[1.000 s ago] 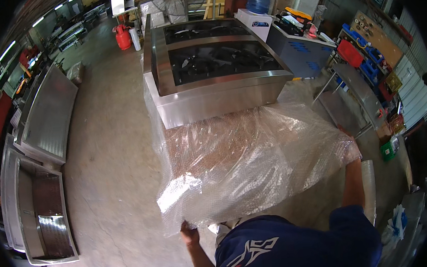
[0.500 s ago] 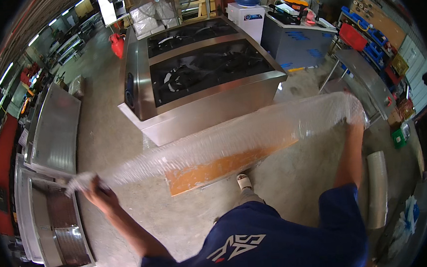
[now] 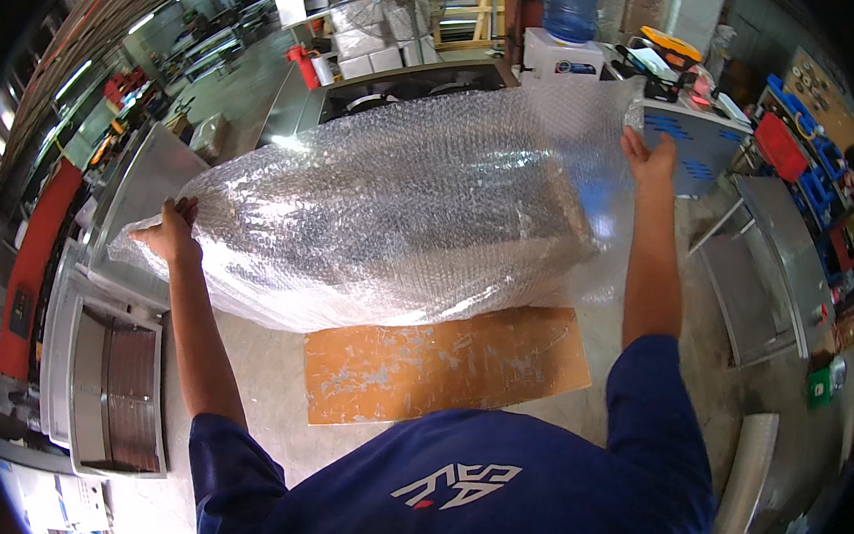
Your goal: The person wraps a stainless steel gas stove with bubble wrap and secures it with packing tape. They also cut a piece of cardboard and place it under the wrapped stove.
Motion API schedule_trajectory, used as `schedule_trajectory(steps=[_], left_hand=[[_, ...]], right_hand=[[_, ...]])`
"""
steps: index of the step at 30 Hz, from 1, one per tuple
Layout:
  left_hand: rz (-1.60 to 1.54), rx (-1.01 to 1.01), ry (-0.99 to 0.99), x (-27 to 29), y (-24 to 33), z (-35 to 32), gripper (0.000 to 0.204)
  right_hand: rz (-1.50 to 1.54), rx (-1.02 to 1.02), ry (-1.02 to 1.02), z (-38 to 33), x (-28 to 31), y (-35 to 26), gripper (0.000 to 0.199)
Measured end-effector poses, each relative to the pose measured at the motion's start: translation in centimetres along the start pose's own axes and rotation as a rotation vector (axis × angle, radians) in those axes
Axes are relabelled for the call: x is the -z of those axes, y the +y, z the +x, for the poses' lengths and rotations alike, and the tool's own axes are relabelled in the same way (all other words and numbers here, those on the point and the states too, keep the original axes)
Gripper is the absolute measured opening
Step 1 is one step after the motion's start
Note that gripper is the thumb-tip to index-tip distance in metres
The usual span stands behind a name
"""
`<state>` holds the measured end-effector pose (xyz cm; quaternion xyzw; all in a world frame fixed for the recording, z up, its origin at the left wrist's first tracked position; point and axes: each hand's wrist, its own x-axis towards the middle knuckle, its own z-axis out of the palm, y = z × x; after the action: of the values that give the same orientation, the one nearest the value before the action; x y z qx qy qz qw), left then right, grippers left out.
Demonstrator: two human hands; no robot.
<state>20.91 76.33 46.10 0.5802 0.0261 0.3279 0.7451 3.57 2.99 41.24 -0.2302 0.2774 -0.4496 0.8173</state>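
A wide sheet of clear bubble wrap (image 3: pixel 392 199) is stretched between my two hands in front of me. At its left end my left hand (image 3: pixel 171 232) grips the edge, thumb and fingers closed on it. My right hand (image 3: pixel 650 154) pinches the upper right edge, arm reaching forward. Behind the sheet stands a stainless steel cooking range (image 3: pixel 412 79); only its far burners and black top show above the wrap, and its front is mostly hidden. Below the sheet an orange-brown scuffed board (image 3: pixel 445 366) lies on the floor close to my body.
Metal hood-like units (image 3: pixel 116 392) lean at the left. A steel table (image 3: pixel 748 272) stands at the right, near blue bins (image 3: pixel 809 172). A pale roll (image 3: pixel 749 473) lies at lower right. Behind the range are a red extinguisher (image 3: pixel 303 66) and a water dispenser (image 3: pixel 560 51).
Both hands have risen and moved forward. The bubble wrap, narrow and hanging before, now spreads tall and covers most of the range. My view has shifted, and the board appears squarely below.
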Motion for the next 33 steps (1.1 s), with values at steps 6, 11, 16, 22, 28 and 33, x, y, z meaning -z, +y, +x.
schedule_trajectory(steps=[6,11,16,22,28,33], left_hand=[[0.181,-0.033,-0.062,-2.4,-1.1,-2.3,0.106],[0.245,-0.089,-0.021,-4.9,-1.2,-3.5,0.103],[0.12,-0.157,0.018,-2.2,0.3,-3.1,0.102],[0.023,-0.252,-0.047,-4.5,-0.7,-8.3,0.1],[0.924,-0.694,-0.71,-8.8,-6.0,-16.1,0.064],[1.396,-0.555,-0.824,-8.0,-15.8,-11.2,0.081]], right_hand=[[-0.654,0.919,-0.892,-14.5,-8.0,11.1,0.021],[-1.244,1.089,-1.414,-15.1,-11.3,20.7,0.06],[-1.488,0.309,-1.659,-16.5,-12.4,22.7,0.061],[-1.589,0.961,-1.268,-13.2,-15.0,23.2,0.06],[-1.634,1.181,-1.199,-9.9,-13.5,28.0,0.063],[-1.785,1.151,-1.205,-10.2,-14.1,28.8,0.061]])
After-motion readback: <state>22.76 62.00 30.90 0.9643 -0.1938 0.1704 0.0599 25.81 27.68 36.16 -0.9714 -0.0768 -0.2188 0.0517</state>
